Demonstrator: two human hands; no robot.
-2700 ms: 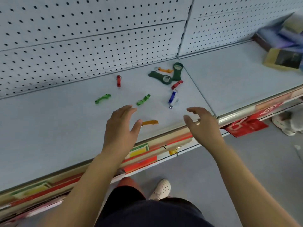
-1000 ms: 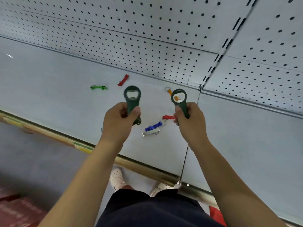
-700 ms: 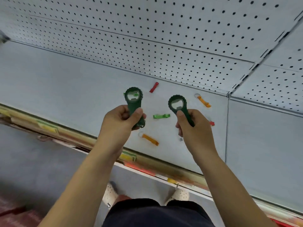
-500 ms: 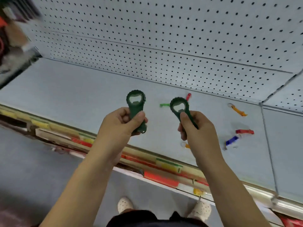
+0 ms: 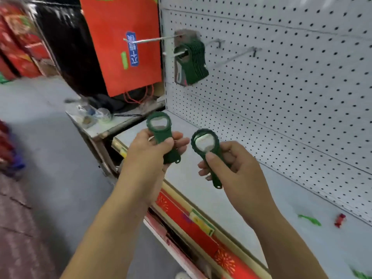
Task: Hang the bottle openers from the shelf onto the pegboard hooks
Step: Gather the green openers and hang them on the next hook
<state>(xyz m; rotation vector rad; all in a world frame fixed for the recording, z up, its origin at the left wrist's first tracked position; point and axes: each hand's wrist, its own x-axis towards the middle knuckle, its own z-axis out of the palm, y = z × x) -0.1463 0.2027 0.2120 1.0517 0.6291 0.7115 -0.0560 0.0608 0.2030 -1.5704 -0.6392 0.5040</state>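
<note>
My left hand (image 5: pixel 150 152) grips a dark green bottle opener (image 5: pixel 160 127) by its handle, ring end up. A second dark green bottle opener (image 5: pixel 205 141) is held the same way in my right hand (image 5: pixel 233 168). Both are raised over the left end of the grey shelf (image 5: pixel 281 214). Up on the pegboard (image 5: pixel 291 77), a hook (image 5: pixel 173 54) carries a stack of several matching green openers (image 5: pixel 193 63). Two bare hooks (image 5: pixel 237 55) stick out to its right. A small green opener (image 5: pixel 310 219) and a red one (image 5: pixel 340 219) lie on the shelf at the right.
A long bare hook (image 5: pixel 149 39) juts out above the loaded one. Left of the pegboard hangs an orange-red bag (image 5: pixel 122 43). A low side ledge (image 5: pixel 104 125) holds clear plastic items. The grey aisle floor (image 5: pixel 40 137) lies to the left.
The view has swung left and up from the shelf to the pegboard's left end, where the hooks now show. Both hands still hold their green openers, now closer to the hooks.
</note>
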